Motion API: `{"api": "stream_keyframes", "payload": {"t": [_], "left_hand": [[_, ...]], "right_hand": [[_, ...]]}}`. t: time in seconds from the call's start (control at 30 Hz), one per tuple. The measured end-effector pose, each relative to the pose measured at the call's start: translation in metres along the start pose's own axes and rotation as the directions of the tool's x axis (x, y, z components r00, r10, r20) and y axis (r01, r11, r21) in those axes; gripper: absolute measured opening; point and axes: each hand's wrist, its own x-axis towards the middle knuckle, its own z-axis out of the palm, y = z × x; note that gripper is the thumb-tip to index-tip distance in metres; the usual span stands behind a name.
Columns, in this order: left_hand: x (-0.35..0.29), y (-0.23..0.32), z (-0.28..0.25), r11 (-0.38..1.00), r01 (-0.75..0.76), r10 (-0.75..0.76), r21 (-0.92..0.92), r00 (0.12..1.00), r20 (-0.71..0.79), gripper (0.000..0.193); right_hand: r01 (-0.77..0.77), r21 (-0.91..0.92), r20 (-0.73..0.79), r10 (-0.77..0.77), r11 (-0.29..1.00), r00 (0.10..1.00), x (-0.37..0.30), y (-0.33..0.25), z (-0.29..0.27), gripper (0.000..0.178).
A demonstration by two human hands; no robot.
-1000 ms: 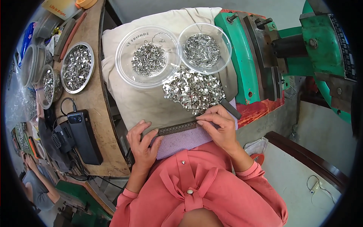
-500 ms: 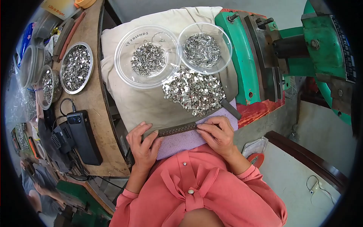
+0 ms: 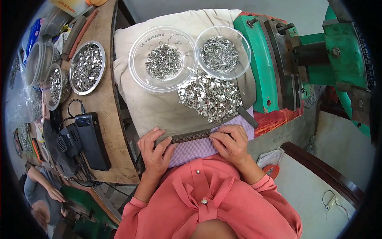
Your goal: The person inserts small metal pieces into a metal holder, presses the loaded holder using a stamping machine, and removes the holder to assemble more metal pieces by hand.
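A dark, narrow bar with a row of small notches or parts along it (image 3: 191,137) lies across the near edge of the cloth, over a purple checked cloth (image 3: 189,150). At its left end, my left hand (image 3: 156,150) pinches it between thumb and fingers. My right hand (image 3: 232,144) grips its right end in the same way. Just beyond is a heap of small shiny metal pieces (image 3: 211,97), with a short dark flat bar (image 3: 247,116) at its right. What sits in the notches is too small to make out.
Behind the heap stand two clear tubs of metal bits, one wide (image 3: 135,75) and one smaller (image 3: 247,59). A green machine (image 3: 254,67) flanks the right. On the left bench are a metal dish of pieces (image 3: 104,65) and a black power bank (image 3: 93,143). A co-worker's arm (image 3: 43,181) shows lower left.
The whole view has shifted slightly, so the scene sits a little further right. Both my hands keep hold of the bar's ends. The co-worker's arm at lower left has changed position.
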Motion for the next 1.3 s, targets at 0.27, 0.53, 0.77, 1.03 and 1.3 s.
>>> {"api": "stream_keyframes", "payload": {"t": [0.27,0.53,0.77,1.03,1.3], "left_hand": [[0.0,0.001,0.001,1.0,-0.009,0.009,0.002,1.0,-0.01,0.034],[0.005,0.009,0.002,1.0,0.0,0.0,0.021,1.0,0.002,0.033],[0.003,0.015,0.007,1.0,0.026,-0.026,-0.007,1.0,0.013,0.031],[0.0,0.014,0.01,1.0,0.026,-0.026,-0.003,1.0,0.011,0.028],[0.0,0.013,0.013,1.0,0.019,-0.019,-0.014,1.0,-0.019,0.027]], "right_hand": [[-0.004,0.005,-0.007,0.004,1.0,1.0,-0.002,0.001,0.001,0.02],[-0.022,-0.003,-0.003,0.022,1.0,1.0,-0.005,0.003,0.0,0.023],[-0.086,0.038,-0.003,0.086,0.996,0.996,-0.01,0.003,-0.006,0.035],[-0.122,0.08,0.006,0.122,0.989,0.993,-0.017,0.011,-0.003,0.04],[-0.129,0.09,-0.012,0.13,0.988,0.991,-0.02,0.014,0.0,0.035]]}}
